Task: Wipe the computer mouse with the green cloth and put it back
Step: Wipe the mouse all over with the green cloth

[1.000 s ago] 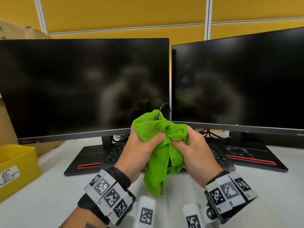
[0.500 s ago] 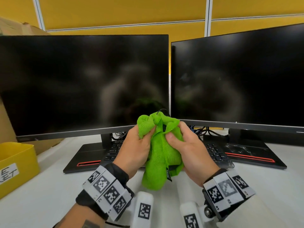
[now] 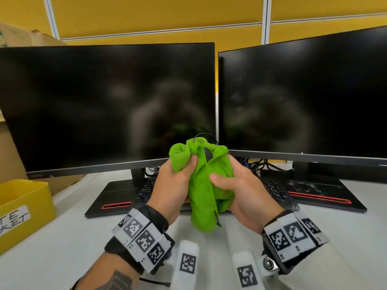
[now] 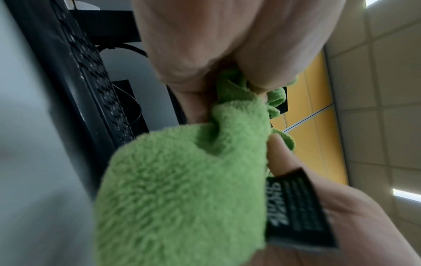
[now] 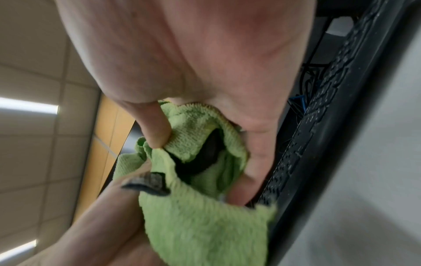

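The green cloth (image 3: 202, 185) is bunched between both hands above the desk, in front of the keyboard. My left hand (image 3: 178, 181) grips its upper left fold with thumb and curled fingers. My right hand (image 3: 236, 185) cups the cloth-wrapped black mouse (image 5: 202, 154), which shows only through a gap in the cloth (image 5: 205, 225) in the right wrist view. Its thin cable (image 3: 202, 135) loops out of the top of the bundle. A black label (image 4: 296, 212) hangs from the cloth (image 4: 182, 198) in the left wrist view.
Two dark monitors (image 3: 109, 105) (image 3: 303, 97) stand close behind the hands. A black keyboard (image 3: 274, 190) lies under them on the white desk (image 3: 62, 243). A yellow bin (image 3: 23, 208) sits at the left edge, with a cardboard box (image 3: 12, 151) behind it.
The hands have kneaded the cloth round the mouse: the left thumb shifted up on the fold and the right thumb slid down and left across the bundle. The bundle stayed in about the same place.
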